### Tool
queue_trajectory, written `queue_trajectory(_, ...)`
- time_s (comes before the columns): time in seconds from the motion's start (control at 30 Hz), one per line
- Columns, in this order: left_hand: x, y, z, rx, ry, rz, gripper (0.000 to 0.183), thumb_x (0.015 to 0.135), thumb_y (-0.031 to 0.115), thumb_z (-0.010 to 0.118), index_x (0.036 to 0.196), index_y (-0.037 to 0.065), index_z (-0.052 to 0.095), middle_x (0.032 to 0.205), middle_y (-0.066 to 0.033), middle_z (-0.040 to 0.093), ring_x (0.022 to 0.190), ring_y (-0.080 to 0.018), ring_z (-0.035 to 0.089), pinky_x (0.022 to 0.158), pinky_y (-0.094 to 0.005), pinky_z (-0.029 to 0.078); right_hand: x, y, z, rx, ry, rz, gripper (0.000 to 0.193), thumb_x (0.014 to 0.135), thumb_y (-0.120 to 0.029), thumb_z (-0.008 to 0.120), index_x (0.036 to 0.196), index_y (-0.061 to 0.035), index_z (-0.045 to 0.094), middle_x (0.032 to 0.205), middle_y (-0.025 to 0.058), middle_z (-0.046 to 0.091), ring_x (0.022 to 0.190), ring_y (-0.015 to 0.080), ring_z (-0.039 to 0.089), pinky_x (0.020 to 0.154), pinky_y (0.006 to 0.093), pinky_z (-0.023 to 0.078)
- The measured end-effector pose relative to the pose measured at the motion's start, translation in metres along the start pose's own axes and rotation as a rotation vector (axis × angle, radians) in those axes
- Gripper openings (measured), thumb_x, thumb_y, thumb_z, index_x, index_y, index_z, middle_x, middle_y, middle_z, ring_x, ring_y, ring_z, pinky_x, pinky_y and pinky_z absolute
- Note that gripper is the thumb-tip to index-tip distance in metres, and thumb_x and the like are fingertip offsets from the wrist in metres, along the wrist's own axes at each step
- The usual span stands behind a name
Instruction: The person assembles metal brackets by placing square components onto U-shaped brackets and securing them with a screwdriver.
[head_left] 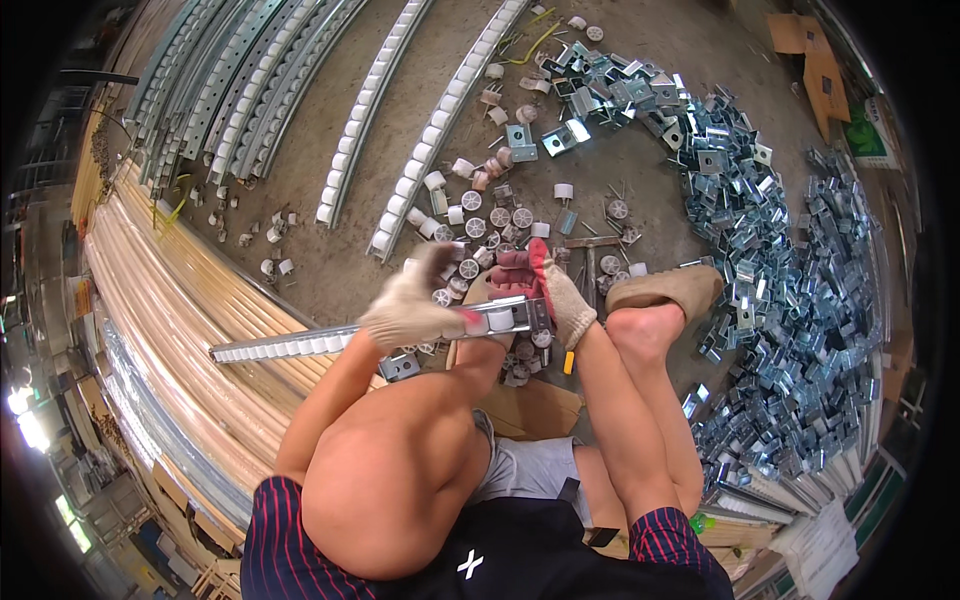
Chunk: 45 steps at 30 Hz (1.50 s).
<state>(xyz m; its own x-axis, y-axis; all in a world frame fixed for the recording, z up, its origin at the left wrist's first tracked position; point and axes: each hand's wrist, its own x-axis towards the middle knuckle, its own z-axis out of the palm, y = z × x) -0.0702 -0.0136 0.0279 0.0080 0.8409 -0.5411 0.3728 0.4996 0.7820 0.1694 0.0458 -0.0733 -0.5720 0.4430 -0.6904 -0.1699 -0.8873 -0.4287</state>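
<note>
A narrow metal roller rail (290,346) with white rollers lies slantwise before me, its near end above my lower leg. My right hand (550,292), in a cream glove with red-coated fingers, is closed around that end, where a metal bracket (538,314) sits. Over the rail just left of it is my left hand (410,305), gloved alike. Its thumb meets a roller; motion smears the other fingers, which point upward. Loose white rollers (472,201) and small metal parts lie on the floor beyond both hands. A bent metal bracket (400,367) is below the rail.
A large heap of shiny brackets (740,230) curves along the right. Finished-looking roller rails (430,140) lie at the far left, above long wrapped strips (190,290). A hammer (592,242) rests near my sandal (665,290); a yellow handle (569,362) shows beneath my right wrist.
</note>
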Motion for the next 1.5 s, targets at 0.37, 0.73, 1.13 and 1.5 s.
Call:
queue_trajectory(0.37, -0.09, -0.179, -0.089, -0.82, 1.222, -0.427, 0.057, 0.091, 0.041, 0.083, 0.129, 0.001, 0.064, 0.115, -0.0134, 0.071, 0.102, -0.0251, 0.07, 0.092, -0.0389, 0.057, -0.013, 0.004, 0.018, -0.092, -0.154, -0.445, 0.048, 0.112, -0.043, 0.052, 0.131, -0.0016, 0.066, 0.099, 0.0132, 0.077, 0.092, 0.0226, 0.074, 0.087, 0.0357, 0.061)
queue_trajectory(0.73, -0.07, -0.041, -0.202, -0.718, 1.172, 0.037, 0.047, 0.097, 0.04, 0.076, 0.125, 0.003, 0.068, 0.109, -0.0097, 0.072, 0.099, -0.0209, 0.069, 0.088, -0.0375, 0.057, -0.032, -0.034, 0.011, 0.128, 0.121, -0.648, 0.028, 0.11, -0.026, 0.061, 0.127, -0.0052, 0.067, 0.104, 0.0049, 0.074, 0.094, 0.0159, 0.072, 0.082, 0.0316, 0.06)
queue_trajectory(1.13, -0.057, 0.098, -0.276, -0.025, 0.727, 0.327, 0.051, 0.1, 0.03, 0.074, 0.14, 0.002, 0.059, 0.114, -0.0064, 0.069, 0.097, -0.015, 0.066, 0.084, -0.0314, 0.054, -0.027, -0.132, -0.227, -0.757, 1.246, -0.795, 0.024, 0.098, -0.02, 0.068, 0.118, -0.0069, 0.07, 0.098, 0.0092, 0.075, 0.093, 0.0251, 0.073, 0.086, 0.0375, 0.057)
queue_trajectory(1.5, -0.059, -0.037, -0.069, 0.478, -0.005, -0.128, 0.051, 0.076, 0.014, 0.088, 0.121, 0.003, 0.066, 0.098, -0.0163, 0.078, 0.083, -0.0207, 0.075, 0.079, -0.0368, 0.06, 0.026, -0.18, -0.104, -1.545, 0.743, -0.549, 0.049, 0.099, -0.03, 0.061, 0.147, -0.0193, 0.056, 0.145, 0.0146, 0.059, 0.131, 0.0358, 0.06, 0.11, 0.0466, 0.05)
